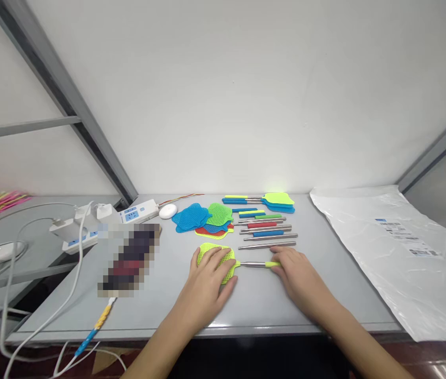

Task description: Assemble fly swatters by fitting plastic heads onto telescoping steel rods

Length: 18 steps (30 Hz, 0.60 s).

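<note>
A yellow-green fly swatter [252,264] with a metal rod lies across the front of the table. My left hand [209,279] covers its perforated head, fingers over the top and thumb at the near edge. The end of its yellow-green grip is in my right hand [296,271], whose fingers are closed and partly hide it. Just beyond, several metal rods [266,245] lie side by side, some with blue, green, red or yellow grips. Loose swatter heads [191,217] in blue, green, red and yellow are piled behind my left hand.
Swatters with yellow and blue heads [280,199] are stacked near the wall. A white plastic package [365,252] covers the right side. To the left are a phone-like pixelated object [130,260], power strips [139,211], white cables [78,263] and a round white device [168,211].
</note>
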Tool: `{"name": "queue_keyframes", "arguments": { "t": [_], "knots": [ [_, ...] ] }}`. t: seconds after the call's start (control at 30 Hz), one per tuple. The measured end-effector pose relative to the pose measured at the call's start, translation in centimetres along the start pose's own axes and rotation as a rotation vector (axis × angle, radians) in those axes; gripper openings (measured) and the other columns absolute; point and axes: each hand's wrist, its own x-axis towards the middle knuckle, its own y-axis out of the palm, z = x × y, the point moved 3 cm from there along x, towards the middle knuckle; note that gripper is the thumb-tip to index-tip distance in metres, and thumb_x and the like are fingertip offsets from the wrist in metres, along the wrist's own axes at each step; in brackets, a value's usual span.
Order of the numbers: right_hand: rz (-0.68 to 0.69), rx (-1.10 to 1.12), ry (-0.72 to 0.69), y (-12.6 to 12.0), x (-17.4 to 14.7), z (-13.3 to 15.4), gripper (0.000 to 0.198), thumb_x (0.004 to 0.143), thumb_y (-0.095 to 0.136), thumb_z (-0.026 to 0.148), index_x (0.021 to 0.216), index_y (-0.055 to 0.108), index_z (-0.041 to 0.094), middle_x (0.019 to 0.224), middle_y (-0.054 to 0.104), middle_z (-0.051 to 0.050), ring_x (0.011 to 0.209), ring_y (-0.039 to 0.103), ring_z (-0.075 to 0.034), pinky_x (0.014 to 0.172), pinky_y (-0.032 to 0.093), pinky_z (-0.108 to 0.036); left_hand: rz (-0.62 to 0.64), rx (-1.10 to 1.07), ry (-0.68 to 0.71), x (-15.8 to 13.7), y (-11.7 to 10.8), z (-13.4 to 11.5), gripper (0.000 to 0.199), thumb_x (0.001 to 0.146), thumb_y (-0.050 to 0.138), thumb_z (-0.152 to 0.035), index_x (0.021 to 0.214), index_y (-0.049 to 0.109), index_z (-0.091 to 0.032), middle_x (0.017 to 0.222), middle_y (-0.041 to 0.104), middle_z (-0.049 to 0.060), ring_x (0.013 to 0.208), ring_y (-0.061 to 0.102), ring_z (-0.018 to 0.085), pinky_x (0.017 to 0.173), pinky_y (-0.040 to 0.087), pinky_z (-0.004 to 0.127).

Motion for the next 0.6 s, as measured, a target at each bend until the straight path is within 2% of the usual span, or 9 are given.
{"name": "queue_keyframes", "arguments": {
  "t": [0.3,0.4,0.6],
  "knots": [
    [0.003,0.026,0.000,-0.3,0.0,0.3,0.010,0.095,0.048,0.025,0.097,0.057,0.023,0.119,0.058,-0.007,0.116,0.049,-0.024,0.093,0.041,-0.043,0.003,0.016,-0.001,0.0,0.1,0.0,0.030,0.094,0.044,-0.029,0.121,0.057,-0.028,0.130,0.057,0.005,0.126,0.044,0.027,0.110,0.020,0.061],
    [-0.011,0.016,-0.002,-0.6,0.1,0.3,0.014,0.096,0.046,0.029,0.096,0.059,0.024,0.116,0.057,-0.006,0.109,0.051,-0.023,0.090,0.042,-0.041,0.001,0.006,0.004,0.0,0.1,0.0,0.028,0.094,0.045,-0.029,0.118,0.059,-0.028,0.128,0.059,0.006,0.125,0.045,0.027,0.110,0.020,0.061],
    [-0.128,-0.271,0.122,-2.3,1.6,-1.3,0.016,0.094,0.047,0.023,0.097,0.063,0.021,0.094,0.055,-0.008,0.087,0.051,-0.023,0.074,0.041,-0.036,0.003,-0.011,0.007,-0.1,0.2,0.2,0.028,0.094,0.044,-0.029,0.118,0.059,-0.028,0.128,0.059,0.005,0.125,0.045,0.027,0.110,0.020,0.061]
  ]
}}
